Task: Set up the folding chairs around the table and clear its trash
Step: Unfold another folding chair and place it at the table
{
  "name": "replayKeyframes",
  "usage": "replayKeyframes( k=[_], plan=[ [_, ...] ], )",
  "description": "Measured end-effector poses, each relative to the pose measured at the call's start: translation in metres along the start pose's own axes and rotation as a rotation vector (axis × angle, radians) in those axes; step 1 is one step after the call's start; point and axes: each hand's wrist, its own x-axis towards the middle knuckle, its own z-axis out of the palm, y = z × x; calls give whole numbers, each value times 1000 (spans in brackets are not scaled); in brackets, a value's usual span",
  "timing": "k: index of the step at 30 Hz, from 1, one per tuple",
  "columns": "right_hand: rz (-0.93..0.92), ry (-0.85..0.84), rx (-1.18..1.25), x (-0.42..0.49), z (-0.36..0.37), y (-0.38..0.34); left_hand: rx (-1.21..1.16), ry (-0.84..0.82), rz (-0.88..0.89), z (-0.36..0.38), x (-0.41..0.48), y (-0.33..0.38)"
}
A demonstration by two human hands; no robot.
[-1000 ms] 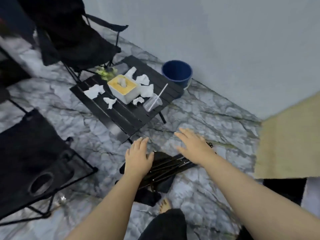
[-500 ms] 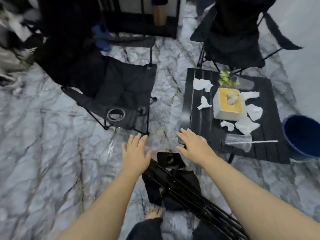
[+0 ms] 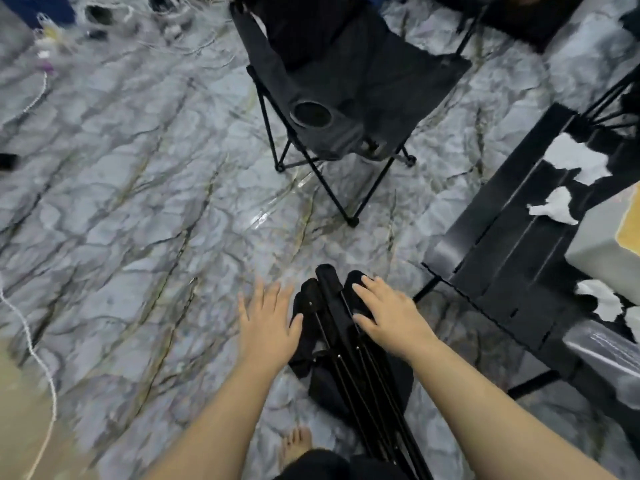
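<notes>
Marble floor holds a black folded chair (image 3: 349, 348); right hand (image 3: 391, 317) flat on it, left hand (image 3: 268, 327) spread.

- Folded chair (image 3: 349, 344), near centre: black fabric, black frame rods.
- Open chair (image 3: 349, 84), far centre: black fabric faded towards dark grey, black legs.
- Table (image 3: 512, 258), right: black slatted top.
- Paper scraps (image 3: 575, 161) on the table: white.
- Box (image 3: 602, 244), right edge: pale grey sides, yellow top.
- Floor (image 3: 156, 209): grey marble pattern with darker veins and some yellowish streaks.
- Cord (image 3: 41, 358), near left: white.
</notes>
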Motion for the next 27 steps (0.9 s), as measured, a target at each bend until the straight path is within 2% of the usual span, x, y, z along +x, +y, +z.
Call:
replayKeyframes(
  k=[4,7,11,14,19,22,27],
  plan=[
    [-27,-1,-21,81,94,34,-7,-18,-78,124,40,-34],
    [-50,11,-47,145,149,59,-68,28,-110,202,84,-55],
    [-81,59,-85,228,197,88,-107,69,-100,277,150,-75],
    [-87,55,19,275,219,100,-294,-1,-142,320,187,-83],
    [-64,53,320,300,241,104,-477,7,-75,355,204,-74],
    [-35,57,433,297,243,103,-658,-2,-194,352,205,-66],
    [6,7,534,299,244,104,-1214,-131,-426,345,205,-60]
  ],
)
